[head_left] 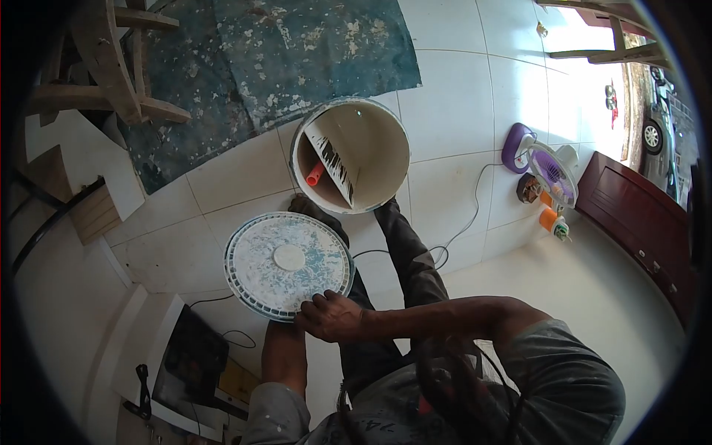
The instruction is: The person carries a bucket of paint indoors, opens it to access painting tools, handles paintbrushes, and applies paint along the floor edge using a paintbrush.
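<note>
A paint-blotched dark sheet point(334, 44) lies far left by a wooden stand point(104, 59); a purple fan point(550, 174) stands right. The round, blue-and-white smeared lid point(289, 257) is held nearer than the open bucket point(382, 156). The right hand point(330, 315) curls its fingers closed on the lid's near rim; the left hand is hidden, grip unclear.

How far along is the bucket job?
The bucket is already open, with the orange-handled tool inside. In hand now is the lid: the right hand grips its rim, and the left arm reaches underneath. What's left, I'd guess, is taking the tool out or putting the lid back on; I can't tell which.
</note>
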Demonstrator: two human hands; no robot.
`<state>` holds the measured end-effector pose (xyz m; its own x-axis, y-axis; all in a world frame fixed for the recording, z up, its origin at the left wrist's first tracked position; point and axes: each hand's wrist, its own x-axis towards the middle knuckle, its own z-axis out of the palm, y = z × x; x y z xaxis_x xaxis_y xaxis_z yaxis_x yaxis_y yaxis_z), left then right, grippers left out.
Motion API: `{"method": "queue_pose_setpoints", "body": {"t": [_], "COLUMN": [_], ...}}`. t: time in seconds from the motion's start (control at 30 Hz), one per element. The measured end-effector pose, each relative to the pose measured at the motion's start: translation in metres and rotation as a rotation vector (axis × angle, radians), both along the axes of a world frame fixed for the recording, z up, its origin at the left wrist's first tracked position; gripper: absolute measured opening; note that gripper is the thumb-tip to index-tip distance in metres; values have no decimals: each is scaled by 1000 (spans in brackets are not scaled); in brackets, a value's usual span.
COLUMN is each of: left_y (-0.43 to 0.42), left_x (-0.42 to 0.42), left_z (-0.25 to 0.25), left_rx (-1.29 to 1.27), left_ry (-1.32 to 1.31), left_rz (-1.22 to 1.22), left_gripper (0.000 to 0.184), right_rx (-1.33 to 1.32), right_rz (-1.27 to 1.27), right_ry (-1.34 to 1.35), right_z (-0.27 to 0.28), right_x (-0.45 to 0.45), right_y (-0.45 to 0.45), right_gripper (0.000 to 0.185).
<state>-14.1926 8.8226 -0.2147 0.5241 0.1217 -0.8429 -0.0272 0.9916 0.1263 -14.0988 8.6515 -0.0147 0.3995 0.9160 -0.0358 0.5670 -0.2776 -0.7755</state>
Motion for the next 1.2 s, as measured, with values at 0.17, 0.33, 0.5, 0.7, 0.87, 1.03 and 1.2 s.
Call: {"method": "queue_pose_setpoints", "body": {"t": [0.17, 0.33, 0.5, 0.7, 0.87, 1.03, 1.2], "left_y": [32, 69, 96, 91, 83, 75, 60], "left_x": [-10, -34, -32, -47, -53, -54, -46], "left_z": [34, 80, 99, 84, 85, 87, 105], "left_rx": [67, 117, 63, 177, 346, 636, 679], "left_ry": [17, -319, 328, 388, 494, 637, 565], "left_rz": [144, 32, -44, -202, -191, -182, 36], "left_gripper": [78, 87, 49, 32, 25, 34, 49], "right_rx": [-47, -35, 37, 30, -196, -218, -87], "right_rz": [45, 136, 202, 159, 179, -264, -591], "right_ry": [-34, -135, -181, -149, 64, 304, 140], "right_z": [-59, -106, -119, -126, -152, -121, -98], "right_x": [39, 61, 47, 39, 31, 46, 16], "right_y": [3, 10, 19, 30, 42, 97, 148], "right_gripper": [23, 23, 23, 25, 28, 43, 68]}}
